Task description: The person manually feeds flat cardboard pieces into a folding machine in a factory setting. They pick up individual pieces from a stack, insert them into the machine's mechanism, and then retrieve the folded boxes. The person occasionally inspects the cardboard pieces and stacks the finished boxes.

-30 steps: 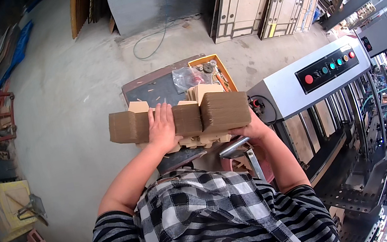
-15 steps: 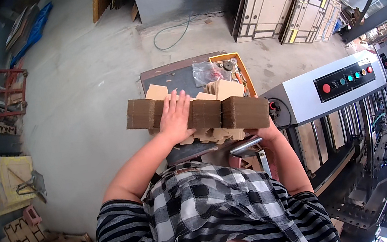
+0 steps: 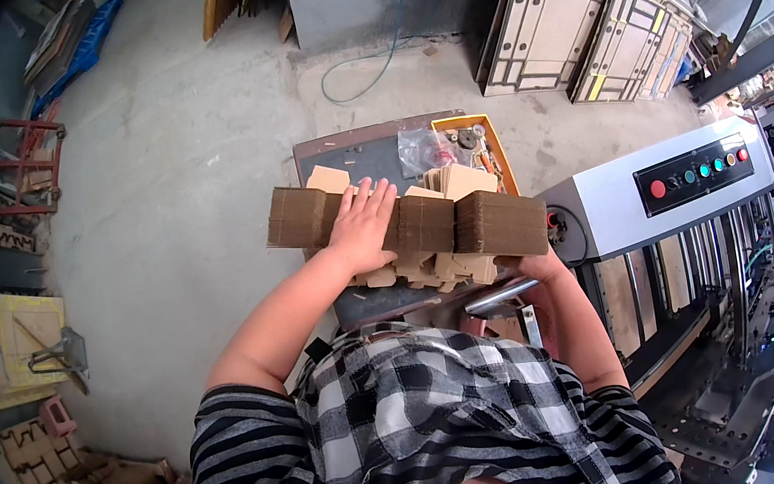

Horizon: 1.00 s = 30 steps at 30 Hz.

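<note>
A long stack of die-cut cardboard pieces (image 3: 427, 225), brown on its cut edges, lies across in front of me over a small dark table (image 3: 319, 162). Paler tabs stick out along its far and near sides. My left hand (image 3: 365, 227) lies flat on the left half of the stack, fingers stretched and slightly apart. At the near right end my right hand (image 3: 543, 266) holds the stack from below; most of its fingers are hidden under the cardboard.
Beyond the stack are a clear plastic bag (image 3: 423, 150) and a yellow tray (image 3: 496, 146) of small parts. A machine with a button panel (image 3: 695, 170) stands at right. Die boards (image 3: 548, 9) lean at the back. A metal bar (image 3: 502, 298) sits close by my right arm.
The view has shifted slightly, so the surroundings appear a little right and lower. Both hands keep their places on the stack, which looks slightly more tilted down to the right.
</note>
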Available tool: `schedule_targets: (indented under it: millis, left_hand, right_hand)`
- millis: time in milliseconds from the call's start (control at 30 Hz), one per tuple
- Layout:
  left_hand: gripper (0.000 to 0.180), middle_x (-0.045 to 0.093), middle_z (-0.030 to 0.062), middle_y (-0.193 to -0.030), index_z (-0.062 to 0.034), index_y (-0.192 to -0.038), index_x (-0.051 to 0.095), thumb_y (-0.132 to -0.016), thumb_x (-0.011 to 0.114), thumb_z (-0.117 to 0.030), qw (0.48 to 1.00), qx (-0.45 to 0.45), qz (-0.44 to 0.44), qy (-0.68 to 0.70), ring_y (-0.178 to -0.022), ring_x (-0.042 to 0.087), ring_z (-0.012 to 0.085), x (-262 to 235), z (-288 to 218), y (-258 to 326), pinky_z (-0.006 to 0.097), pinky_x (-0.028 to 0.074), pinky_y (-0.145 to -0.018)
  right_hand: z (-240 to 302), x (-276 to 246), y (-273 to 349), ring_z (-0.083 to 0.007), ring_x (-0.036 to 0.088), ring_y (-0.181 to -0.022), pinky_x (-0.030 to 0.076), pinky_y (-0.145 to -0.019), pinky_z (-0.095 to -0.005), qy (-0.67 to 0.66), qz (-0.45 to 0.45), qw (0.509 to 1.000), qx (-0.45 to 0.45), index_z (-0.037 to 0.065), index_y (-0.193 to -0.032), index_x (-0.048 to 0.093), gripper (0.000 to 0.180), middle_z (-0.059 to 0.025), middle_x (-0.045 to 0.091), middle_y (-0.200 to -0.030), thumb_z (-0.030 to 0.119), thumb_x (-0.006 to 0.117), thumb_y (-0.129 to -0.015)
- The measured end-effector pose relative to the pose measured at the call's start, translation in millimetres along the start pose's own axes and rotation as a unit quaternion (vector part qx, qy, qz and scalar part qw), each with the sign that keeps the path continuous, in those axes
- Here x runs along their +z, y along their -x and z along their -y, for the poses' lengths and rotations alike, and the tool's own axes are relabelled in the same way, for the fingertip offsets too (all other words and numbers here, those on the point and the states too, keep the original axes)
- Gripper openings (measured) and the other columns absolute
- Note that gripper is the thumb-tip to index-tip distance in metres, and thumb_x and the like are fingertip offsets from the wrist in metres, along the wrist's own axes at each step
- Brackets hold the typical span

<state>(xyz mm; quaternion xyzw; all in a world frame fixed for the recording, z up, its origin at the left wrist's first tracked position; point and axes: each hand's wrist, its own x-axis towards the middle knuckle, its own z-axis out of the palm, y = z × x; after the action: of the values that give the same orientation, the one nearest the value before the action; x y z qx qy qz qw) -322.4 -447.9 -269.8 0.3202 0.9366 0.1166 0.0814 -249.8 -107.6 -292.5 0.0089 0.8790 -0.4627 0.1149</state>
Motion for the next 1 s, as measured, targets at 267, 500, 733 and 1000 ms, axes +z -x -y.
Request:
schedule_targets:
  millis: [267, 500, 733, 1000]
  left_hand:
    - [0.096, 0.047, 0.0123, -0.124, -0.0017, -0.134, 0.039, -0.051, 0.082, -0.021, 0.998, 0.056, -0.042, 0.002, -0.118, 0.043, 0.0294, -5.4, 19.6, -6.9, 0.044, 0.028, -0.105]
    - [0.096, 0.048, 0.013, -0.123, -0.0019, -0.134, 0.039, -0.05, 0.082, -0.021, 0.995, 0.06, -0.07, 0.027, -0.117, 0.043, 0.0316, 6.2, 8.8, -18.9, 0.042, 0.028, -0.106]
    - [0.106, 0.034, 0.0146, -0.14, -0.0033, -0.143, 0.022, -0.06, 0.082, -0.029, 0.999, 0.028, -0.025, -0.013, -0.132, 0.03, 0.0333, 4.8, 10.4, -11.4, 0.042, 0.018, -0.114]
    - [0.107, 0.024, 0.015, -0.148, -0.0048, -0.145, 0.02, -0.061, 0.082, -0.031, 0.997, 0.039, -0.045, -0.048, -0.139, 0.018, 0.0341, 22.0, 8.1, -18.3, 0.045, 0.012, -0.115]
  right_hand:
    - [19.8, -10.7, -3.2, -0.0222, 0.063, -0.092, 0.049, -0.08, -0.0348, 0.054, 0.032, 0.998, 0.008, 0.005, -0.102, 0.065, 0.043, -0.0086, 0.067, -0.099, 0.01, 0.08, -0.063]
    - [-15.1, -17.6, 9.0, -0.0229, 0.06, -0.098, 0.048, -0.084, -0.0355, 0.046, 0.021, 0.999, -0.003, 0.003, -0.109, 0.061, 0.049, -0.0109, 0.062, -0.105, 0.003, 0.076, -0.062]
    - [176.1, -49.2, 44.6, -0.03, 0.042, -0.126, 0.034, -0.105, -0.0354, 0.06, -0.095, 0.986, -0.122, 0.001, -0.137, 0.036, 0.087, -0.0178, 0.041, -0.136, -0.001, 0.069, -0.057]
    - [161.9, 92.7, -58.7, -0.0315, 0.047, -0.117, 0.037, -0.099, -0.0418, 0.558, 0.009, 0.829, -0.023, -0.003, -0.128, 0.038, 0.081, -0.0192, 0.049, -0.124, 0.02, 0.076, -0.061]
